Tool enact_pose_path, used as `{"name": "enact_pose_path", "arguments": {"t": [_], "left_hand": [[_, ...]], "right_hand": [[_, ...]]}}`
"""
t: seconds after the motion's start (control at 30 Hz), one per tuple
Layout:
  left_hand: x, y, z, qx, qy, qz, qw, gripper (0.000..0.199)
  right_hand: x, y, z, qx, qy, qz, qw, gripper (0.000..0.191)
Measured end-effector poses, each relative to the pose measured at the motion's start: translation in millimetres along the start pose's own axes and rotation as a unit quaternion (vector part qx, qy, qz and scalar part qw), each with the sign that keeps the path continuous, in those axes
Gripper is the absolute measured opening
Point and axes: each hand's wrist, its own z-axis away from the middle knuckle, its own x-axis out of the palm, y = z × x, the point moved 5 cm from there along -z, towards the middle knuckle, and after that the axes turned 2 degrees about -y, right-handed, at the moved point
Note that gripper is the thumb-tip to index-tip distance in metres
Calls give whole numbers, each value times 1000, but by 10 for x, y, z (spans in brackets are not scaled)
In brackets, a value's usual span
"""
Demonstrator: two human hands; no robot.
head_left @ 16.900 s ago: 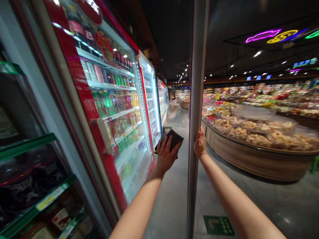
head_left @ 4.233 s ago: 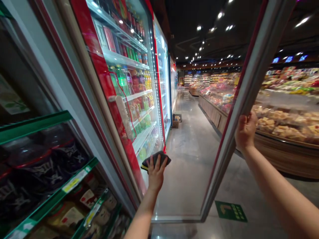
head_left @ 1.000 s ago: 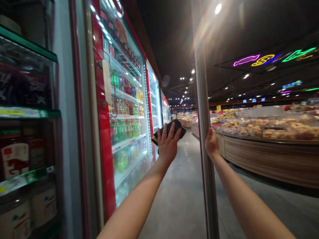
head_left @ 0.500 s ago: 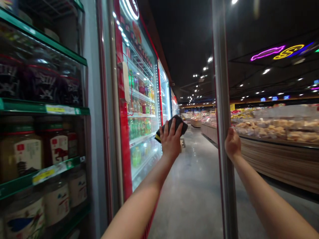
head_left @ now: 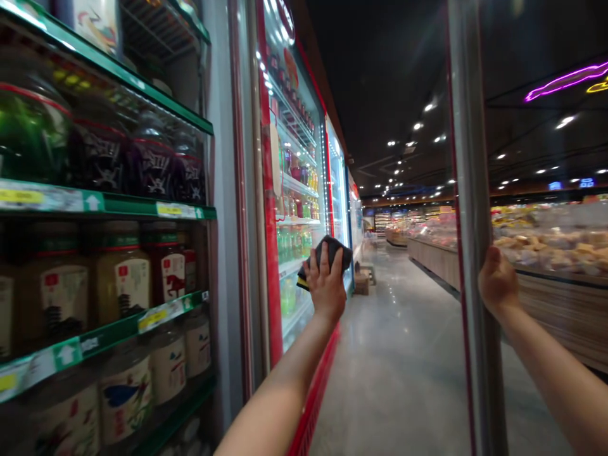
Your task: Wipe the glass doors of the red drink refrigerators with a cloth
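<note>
My left hand (head_left: 327, 288) is stretched forward, its fingers spread over a dark cloth (head_left: 340, 252) with a yellow edge. The cloth appears to lie flat against the see-through glass of an open cooler door. My right hand (head_left: 498, 282) grips the grey door frame (head_left: 470, 190) at its outer edge, thumb up and fingers curled around it. To my left, the cooler's shelves hold dark soda bottles (head_left: 151, 155), juice bottles with white labels (head_left: 124, 278) and clear jars or bottles below (head_left: 126, 392).
Green shelf rails (head_left: 111, 204) with yellow price tags run along the left. Past the glass, red-framed lit drink coolers (head_left: 294, 221) line an aisle with a shiny floor (head_left: 389, 367). A wood-panelled counter (head_left: 555, 310) piled with packaged food stands at the right.
The view has turned left, so shelves and door frame appear further right. My left hand and the cloth have shifted left relative to the door frame. My right hand stays on the frame.
</note>
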Motion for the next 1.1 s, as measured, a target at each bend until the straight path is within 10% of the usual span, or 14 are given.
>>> {"name": "enact_pose_path", "arguments": {"t": [0.17,0.3,0.43,0.57,0.77,1.0,1.1], "left_hand": [[76,171,-91,155,-52,10,987,60],[-101,-223,-549,18,-10,6,1000,59],[-183,-615,-244,-112,32,-12,993,57],[-100,-632,39,-48,4,-18,999,57],[-281,-1013,-515,-127,13,-46,991,58],[-246,-1037,293,-193,-11,-82,978,63],[-302,-1060,86,-170,-38,-92,981,62]], "right_hand": [[34,42,-24,9,-38,21,999,80],[66,133,-57,21,-38,40,998,75],[103,233,-77,36,-38,55,997,86],[75,215,-68,34,-27,66,997,102],[23,150,-30,24,-45,64,997,91],[9,195,-33,32,-48,71,996,95],[-3,175,-26,32,-38,76,996,102]]}}
